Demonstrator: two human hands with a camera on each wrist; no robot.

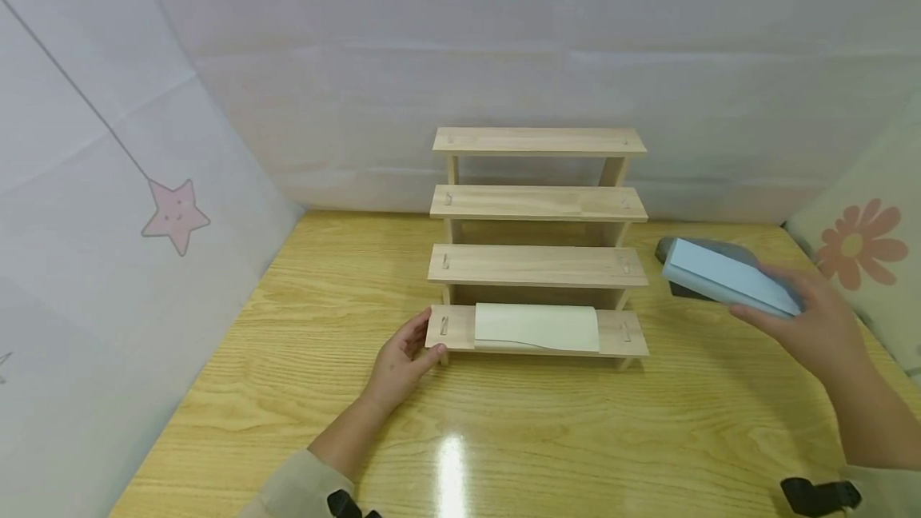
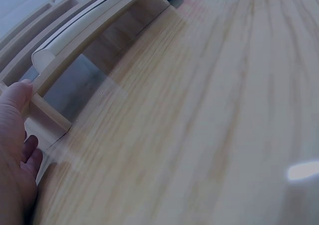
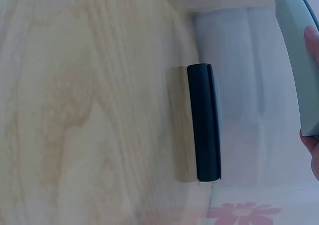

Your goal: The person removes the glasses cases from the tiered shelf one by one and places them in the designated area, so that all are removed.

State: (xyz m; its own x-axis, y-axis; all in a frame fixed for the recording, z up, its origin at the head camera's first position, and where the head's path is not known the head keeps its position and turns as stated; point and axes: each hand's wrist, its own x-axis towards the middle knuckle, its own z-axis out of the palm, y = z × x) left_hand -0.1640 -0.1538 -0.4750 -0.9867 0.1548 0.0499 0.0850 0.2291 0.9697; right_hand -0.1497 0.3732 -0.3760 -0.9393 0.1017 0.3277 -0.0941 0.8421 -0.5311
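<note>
My right hand holds a light blue glasses case by its right end, raised over the right side of the table. The same pale case shows at the right wrist view's edge, fingers at its side. A black glasses case lies on the table, partly covered by the blue one in the head view. With the thumb at the front edge, my left hand grips the left end of the lowest step of a wooden step rack. On that step lies a cream glasses case.
Above the cream case, the rack's upper steps rise toward the back, with bare boards. Pale printed cloth hangs behind and at both sides of the wood-grain table.
</note>
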